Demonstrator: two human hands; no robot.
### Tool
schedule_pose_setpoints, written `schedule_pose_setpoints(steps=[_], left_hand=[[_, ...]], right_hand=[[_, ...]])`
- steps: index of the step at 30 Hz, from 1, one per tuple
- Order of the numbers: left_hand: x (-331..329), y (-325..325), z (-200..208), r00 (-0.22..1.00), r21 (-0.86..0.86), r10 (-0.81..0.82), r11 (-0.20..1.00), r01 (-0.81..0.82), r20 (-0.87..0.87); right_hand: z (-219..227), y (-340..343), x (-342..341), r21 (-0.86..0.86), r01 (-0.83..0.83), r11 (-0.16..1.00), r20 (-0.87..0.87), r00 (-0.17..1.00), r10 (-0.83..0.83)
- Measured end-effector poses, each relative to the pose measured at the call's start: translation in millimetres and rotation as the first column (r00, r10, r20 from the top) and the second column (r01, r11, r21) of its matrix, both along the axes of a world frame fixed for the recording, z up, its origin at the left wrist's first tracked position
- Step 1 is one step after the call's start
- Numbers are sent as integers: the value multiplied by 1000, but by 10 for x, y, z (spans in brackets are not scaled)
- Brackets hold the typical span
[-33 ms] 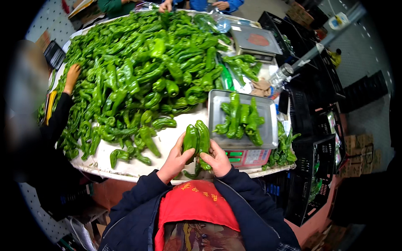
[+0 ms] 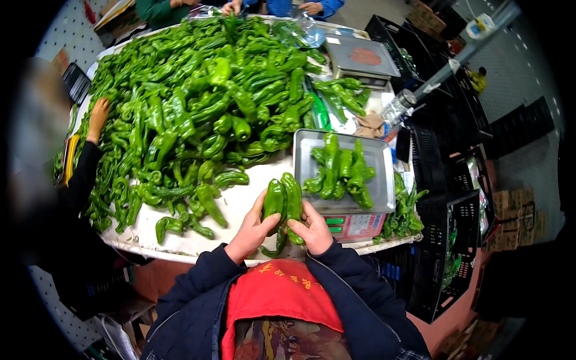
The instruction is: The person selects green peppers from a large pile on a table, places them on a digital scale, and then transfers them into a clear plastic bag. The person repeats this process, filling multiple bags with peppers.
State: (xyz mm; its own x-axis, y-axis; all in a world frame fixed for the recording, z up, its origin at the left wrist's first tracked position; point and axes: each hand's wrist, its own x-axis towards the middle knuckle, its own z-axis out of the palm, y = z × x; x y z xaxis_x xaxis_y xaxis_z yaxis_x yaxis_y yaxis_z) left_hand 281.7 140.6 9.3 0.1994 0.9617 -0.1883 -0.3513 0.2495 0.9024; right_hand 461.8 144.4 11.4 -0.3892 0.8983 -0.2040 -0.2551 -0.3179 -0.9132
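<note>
Close to the table's front edge, my left hand (image 2: 254, 229) and my right hand (image 2: 312, 227) grip a few long green peppers (image 2: 276, 200) between them. The peppers stand side by side, with thumbs pressed on their near ends. One curved pepper (image 2: 275, 245) hangs lower between my hands. Just to the right stands a digital scale (image 2: 360, 225) with a lit green display, and several green peppers (image 2: 341, 165) lie together on its metal pan (image 2: 384, 153). A large heap of green peppers (image 2: 180, 114) spreads over the white table (image 2: 247, 201) at the left and far side.
A co-worker's hand (image 2: 98, 117) rests on the heap at the left; other people's hands (image 2: 311, 8) are at the far edge. A second scale (image 2: 362, 55) stands far right, near a clear jar (image 2: 401, 103). Black crates (image 2: 438, 264) line the right side.
The table, scale and heap sit slightly further left in the picture. My hands keep the same grip on the peppers. The co-worker's hand at the left has shifted slightly.
</note>
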Motion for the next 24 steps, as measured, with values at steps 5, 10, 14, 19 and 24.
schedule_pose_setpoints(steps=[5, 10, 14, 19, 24], left_hand=[[430, 375, 92, 991, 128, -4, 992, 21, -130], [573, 874, -195, 855, 317, 188, 948, -30, -483], [740, 1003, -112, 781, 388, 250, 922, -10, -573], [768, 1167, -382, 656, 446, 394, 890, -97, -644], [717, 1249, -385, 812, 209, 39, 972, 104, -583]], right_hand=[[378, 62, 689, 179, 234, 955, 173, 949, -265], [249, 373, 1565, 498, 454, 739, 401, 635, -660], [-143, 594, 2010, 632, 389, 671, 556, 375, -741], [-354, 618, 2037, 565, 73, 822, 788, 247, -564], [-506, 608, 2089, 566, 277, 777, 657, 418, -628]])
